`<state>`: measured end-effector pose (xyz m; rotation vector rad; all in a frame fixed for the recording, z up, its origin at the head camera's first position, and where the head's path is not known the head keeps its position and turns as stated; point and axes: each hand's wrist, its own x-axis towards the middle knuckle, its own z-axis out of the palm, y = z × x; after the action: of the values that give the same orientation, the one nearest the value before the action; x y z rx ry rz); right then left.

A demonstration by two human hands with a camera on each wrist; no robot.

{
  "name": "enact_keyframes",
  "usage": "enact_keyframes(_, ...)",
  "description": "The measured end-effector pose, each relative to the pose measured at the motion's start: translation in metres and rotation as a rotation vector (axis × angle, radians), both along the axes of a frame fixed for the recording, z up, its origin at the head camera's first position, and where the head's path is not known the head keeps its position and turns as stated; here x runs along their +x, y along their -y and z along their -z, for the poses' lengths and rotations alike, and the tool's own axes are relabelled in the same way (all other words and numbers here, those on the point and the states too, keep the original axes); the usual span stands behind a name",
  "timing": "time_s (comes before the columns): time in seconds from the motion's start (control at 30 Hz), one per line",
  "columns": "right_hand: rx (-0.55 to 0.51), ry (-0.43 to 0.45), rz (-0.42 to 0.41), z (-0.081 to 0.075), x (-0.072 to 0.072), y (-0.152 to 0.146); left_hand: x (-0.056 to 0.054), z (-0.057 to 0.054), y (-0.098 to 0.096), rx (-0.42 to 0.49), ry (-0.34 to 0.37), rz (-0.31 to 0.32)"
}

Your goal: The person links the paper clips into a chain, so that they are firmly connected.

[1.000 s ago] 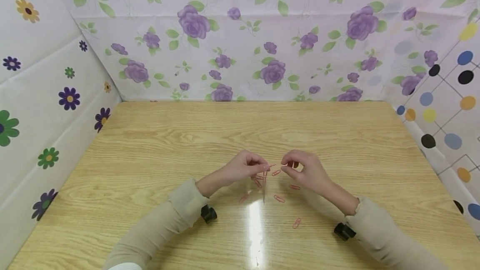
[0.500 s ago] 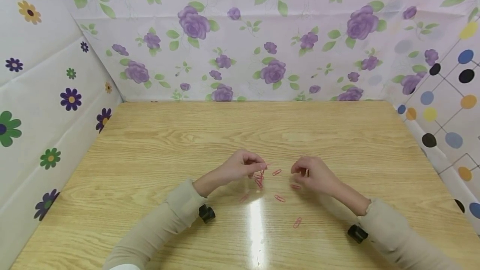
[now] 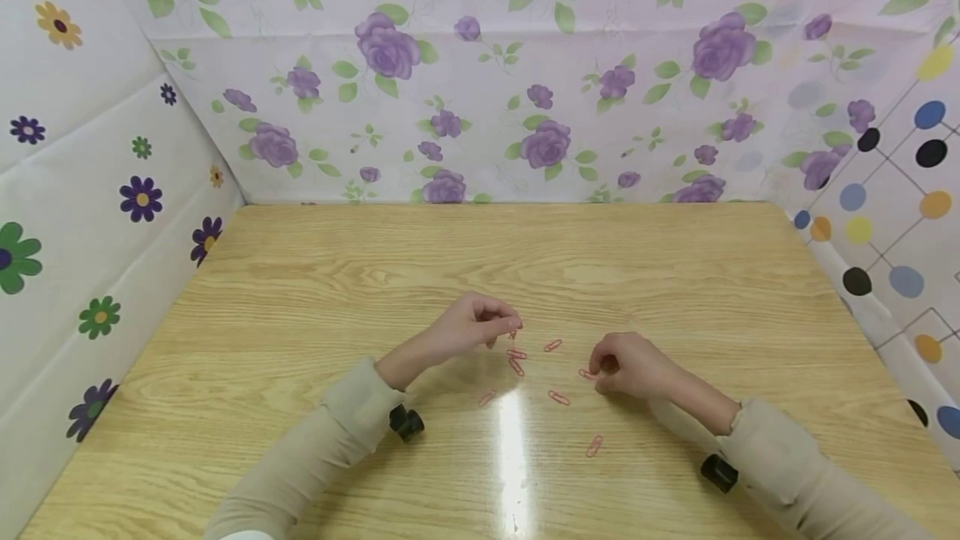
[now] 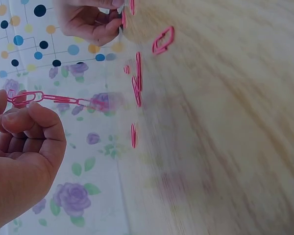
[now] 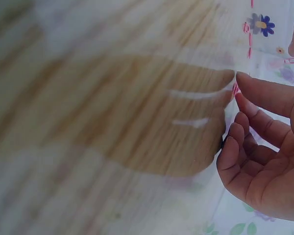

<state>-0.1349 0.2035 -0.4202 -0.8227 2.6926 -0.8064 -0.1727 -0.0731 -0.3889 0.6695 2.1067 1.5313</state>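
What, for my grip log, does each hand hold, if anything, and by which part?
The left hand pinches a chain of pink paper clips near its top end. The right hand is at another clip; whether it grips that cannot be told.

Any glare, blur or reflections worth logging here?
Head: a bright glare streak runs down the tabletop. Left wrist: the far end of the pink paper-clip chain is smeared, near links clearer. Right wrist: hand-shaped patch in the tabletop's sheen beside the right hand, wood grain soft.
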Motion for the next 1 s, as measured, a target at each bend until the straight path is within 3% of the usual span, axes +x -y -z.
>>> enact_keyframes(0.37, -0.002, -0.004, -0.015, 0.003, -0.002, 0.002, -0.007, 0.005, 0.016, 0.052, -0.04, -0.026)
enact_keyframes(0.53, 0.012, -0.006, 0.0, 0.004, -0.002, 0.005, -0.003, -0.006, 0.022, 0.05, -0.059, -0.035)
enact_keyframes(0.63, 0.015, 0.001, 0.002, 0.004, -0.001, 0.006, 0.0, -0.014, 0.025, 0.03, -0.112, -0.05)
enact_keyframes(0.77, 0.026, 0.018, 0.004, 0.002, -0.001, 0.008, -0.006, -0.005, 0.03, 0.019, -0.159, -0.069)
enact_keyframes(0.87, 0.045, 0.029, 0.0, 0.001, 0.0, 0.009, -0.013, 0.008, 0.034, 0.054, -0.115, -0.067)
enact_keyframes(1.0, 0.039, 0.038, -0.014, 0.001, 0.0, 0.01, -0.015, 0.013, 0.037, 0.098, -0.058, -0.053)
